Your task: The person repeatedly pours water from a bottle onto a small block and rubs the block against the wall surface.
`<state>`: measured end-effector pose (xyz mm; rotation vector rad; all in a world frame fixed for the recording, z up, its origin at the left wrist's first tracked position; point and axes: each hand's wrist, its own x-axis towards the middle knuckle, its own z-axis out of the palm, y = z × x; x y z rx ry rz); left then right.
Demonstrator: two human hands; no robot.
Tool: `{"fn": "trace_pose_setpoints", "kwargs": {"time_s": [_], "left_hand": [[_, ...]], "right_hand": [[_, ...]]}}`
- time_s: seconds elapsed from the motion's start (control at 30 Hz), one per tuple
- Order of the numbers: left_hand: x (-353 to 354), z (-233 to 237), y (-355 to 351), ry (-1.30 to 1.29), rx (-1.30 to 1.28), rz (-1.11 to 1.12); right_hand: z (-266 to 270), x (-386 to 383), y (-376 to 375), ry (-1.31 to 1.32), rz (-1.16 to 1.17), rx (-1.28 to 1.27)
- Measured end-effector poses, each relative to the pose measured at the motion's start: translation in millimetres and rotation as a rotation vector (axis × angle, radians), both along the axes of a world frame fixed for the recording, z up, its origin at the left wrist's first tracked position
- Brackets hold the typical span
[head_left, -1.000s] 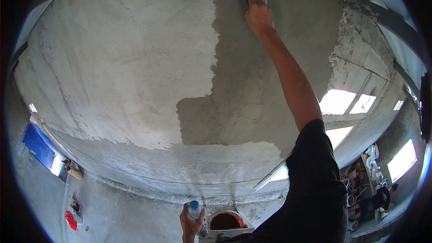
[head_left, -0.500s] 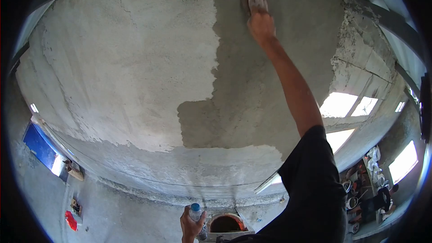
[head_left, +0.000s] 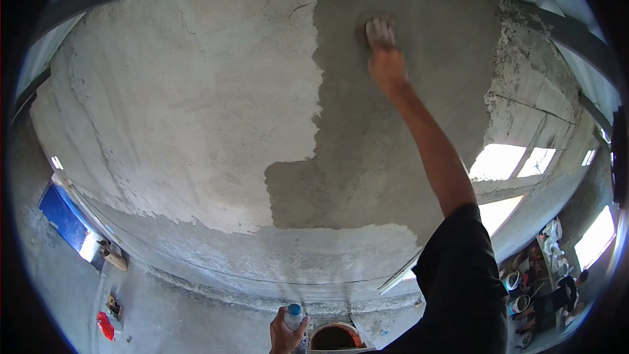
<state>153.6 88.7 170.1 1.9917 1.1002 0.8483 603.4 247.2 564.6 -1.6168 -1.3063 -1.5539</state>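
My right hand is raised high against the dark, damp plaster on the wall, its fingers pressed round something dark that I cannot make out. That plaster borders a lighter, dry wall surface along a ragged edge. At the bottom of the view, my left hand is closed round a clear plastic bottle with a blue cap. Just right of the bottle is a round container, partly cut off by the frame's lower edge.
A blue door panel and a red object are at the left. Bright openings break the wall at the right. Below them, at the far right, a person in dark clothing is near several buckets.
My right hand has moved slightly down and to the right on the damp plaster. The whole scene sits a little lower in view, and the bottle remains in my left hand.
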Motion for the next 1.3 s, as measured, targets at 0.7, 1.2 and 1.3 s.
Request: {"fn": "trace_pose_setpoints", "kwargs": {"time_s": [0.7,1.2,1.3], "left_hand": [[16,9,-3,-0.032,-0.089,-0.048],[15,14,-6,-0.027,-0.081,-0.036],[11,9,-7,-0.026,-0.088,-0.035]], "right_hand": [[-64,-23,-21,0.170,0.131,-0.192],[-15,-19,-29,0.153,0.128,-0.040],[4,3,-14,0.054,0.123,0.069]]}}
